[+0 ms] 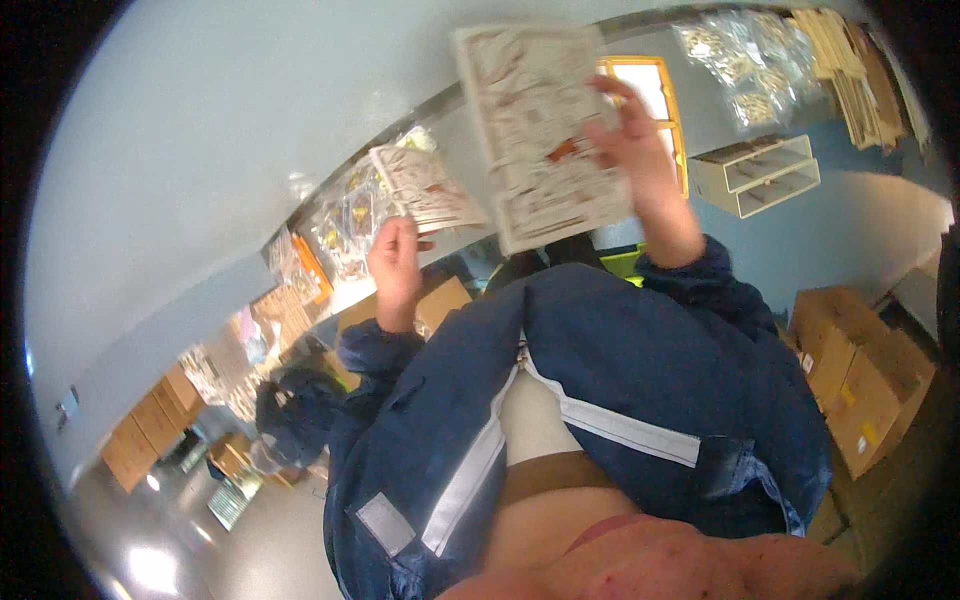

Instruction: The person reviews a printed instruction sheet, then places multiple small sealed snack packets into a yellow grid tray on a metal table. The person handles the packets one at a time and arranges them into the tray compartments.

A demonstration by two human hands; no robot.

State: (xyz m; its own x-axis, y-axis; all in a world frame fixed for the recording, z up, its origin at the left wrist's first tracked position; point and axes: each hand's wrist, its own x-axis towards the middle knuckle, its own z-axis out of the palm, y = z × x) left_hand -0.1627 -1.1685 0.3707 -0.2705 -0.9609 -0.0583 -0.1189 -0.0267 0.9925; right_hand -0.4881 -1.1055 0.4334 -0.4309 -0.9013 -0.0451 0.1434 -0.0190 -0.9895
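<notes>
My left hand (396,259) pinches the lower edge of a thin printed sheet (429,187). The sheet is pale, with brownish markings and a small reddish patch. Higher and further right, my right hand (637,150) has its fingers on the right edge of a larger pale rectangular panel (544,142). A similar mottled pattern and a reddish-brown patch cover the panel's face. Motion blurs the panel and the right fingers, so fine detail is lost. The sheet's right end comes close to the panel; whether they touch I cannot tell.
Clear bags of small parts (349,225) and an orange tray (311,268) are at left. A yellow-orange frame (671,112), a white drawer unit (757,176) and more bags (750,67) are at right. Cardboard boxes (855,375) stand low right. A person in dark clothing (300,409) is at left.
</notes>
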